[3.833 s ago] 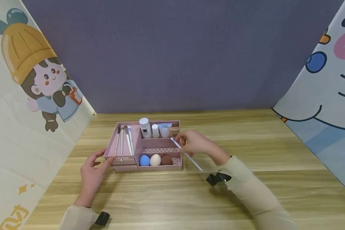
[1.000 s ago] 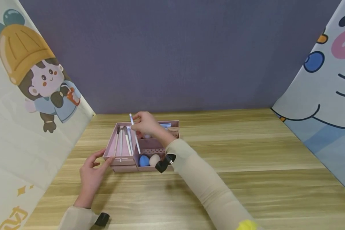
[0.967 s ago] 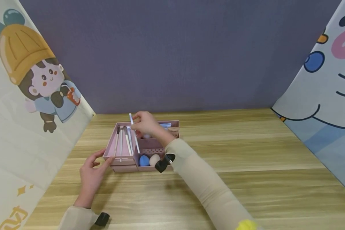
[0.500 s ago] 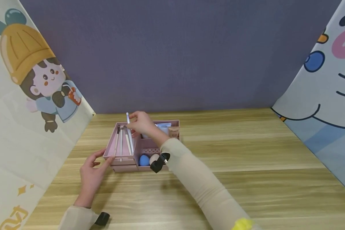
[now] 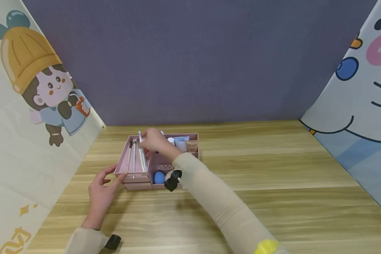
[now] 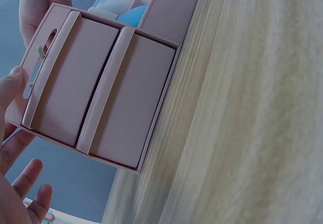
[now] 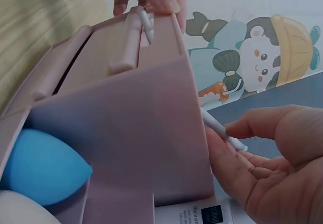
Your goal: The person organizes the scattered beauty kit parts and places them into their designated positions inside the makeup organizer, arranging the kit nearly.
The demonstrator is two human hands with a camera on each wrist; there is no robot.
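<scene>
A pink cosmetics organizer stands on the wooden table, with two drawer fronts below its top tray. My left hand grips the tray's front left corner, thumb at the front edge. Between thumb and fingers, my right hand pinches a slim white makeup brush. The brush slants down into the tray, at the right end of a row of makeup brushes. My right hand hides part of the brush and the white bottles behind it.
Tubes fill the organizer's back right compartment. A blue makeup sponge sits in the front one beside a cream sponge, partly behind the right wrist's black camera. A grey-purple partition rises behind the table.
My right hand has carried the white brush leftward from the organizer's right side, over the top tray, then lowered it among the other brushes. My left hand has stayed at the corner.
</scene>
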